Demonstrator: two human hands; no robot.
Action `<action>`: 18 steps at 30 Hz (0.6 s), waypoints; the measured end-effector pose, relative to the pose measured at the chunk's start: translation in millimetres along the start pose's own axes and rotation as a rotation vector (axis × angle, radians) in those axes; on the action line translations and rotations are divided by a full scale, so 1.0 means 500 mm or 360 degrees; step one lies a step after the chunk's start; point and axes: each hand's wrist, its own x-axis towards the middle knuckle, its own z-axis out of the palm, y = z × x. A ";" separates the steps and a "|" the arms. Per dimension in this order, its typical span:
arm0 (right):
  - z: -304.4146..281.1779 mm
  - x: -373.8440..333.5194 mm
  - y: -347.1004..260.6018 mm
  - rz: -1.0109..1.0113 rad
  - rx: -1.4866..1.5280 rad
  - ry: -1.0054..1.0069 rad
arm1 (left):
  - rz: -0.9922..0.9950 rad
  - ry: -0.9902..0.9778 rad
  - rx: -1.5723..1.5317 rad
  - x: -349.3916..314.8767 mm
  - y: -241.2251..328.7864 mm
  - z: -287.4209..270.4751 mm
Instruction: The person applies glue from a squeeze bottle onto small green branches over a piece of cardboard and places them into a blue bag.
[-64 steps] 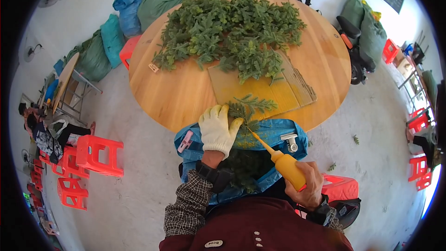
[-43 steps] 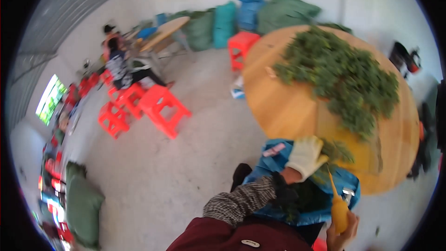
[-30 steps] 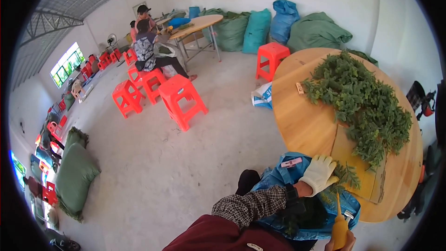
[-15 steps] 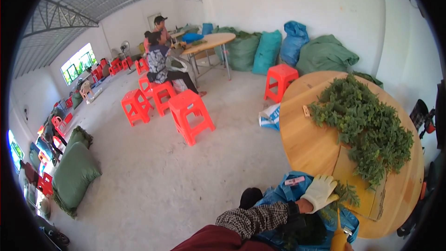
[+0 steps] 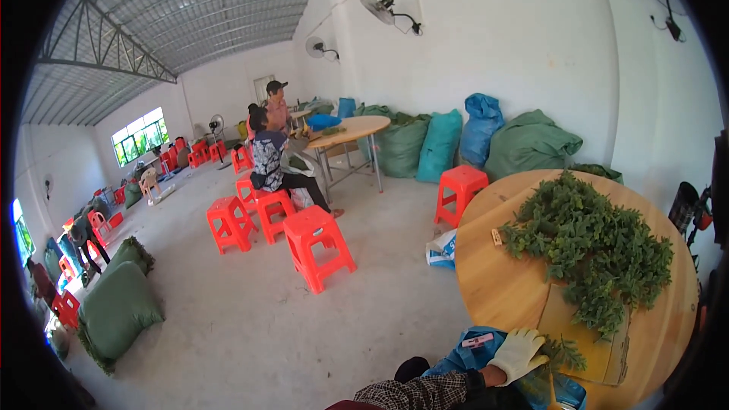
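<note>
My left hand (image 5: pixel 519 357), in a white glove with yellowish fingertips, reaches in from the lower edge beside the round wooden table. Its thumb and finger pinch a green leafy sprig (image 5: pixel 563 354) at the near edge of the tabletop, some fingers stretched out above. A blue plastic sheet or bag (image 5: pixel 465 353) lies under that wrist. Close below the sprig, a slim yellow pointed thing (image 5: pixel 553 389) rises from the lower edge; its kind is unclear. My right hand is out of the picture.
A heap of green sprigs (image 5: pixel 592 250) covers much of the round table (image 5: pixel 486 258), beside a flat cardboard piece (image 5: pixel 562 319). Red stools (image 5: pixel 315 247) stand on the floor. Stuffed sacks (image 5: pixel 531 140) line the wall. Two people (image 5: pixel 273 159) are near another table.
The view has tilted up, so the room sits lower in the picture. My left hand stays by the sprig; the yellow thing has mostly dropped out of view.
</note>
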 end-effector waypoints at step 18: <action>-0.063 0.086 -0.064 0.1492 0.0289 -0.0872 | -0.0013 0.0019 0.0020 0.000 -0.009 0.019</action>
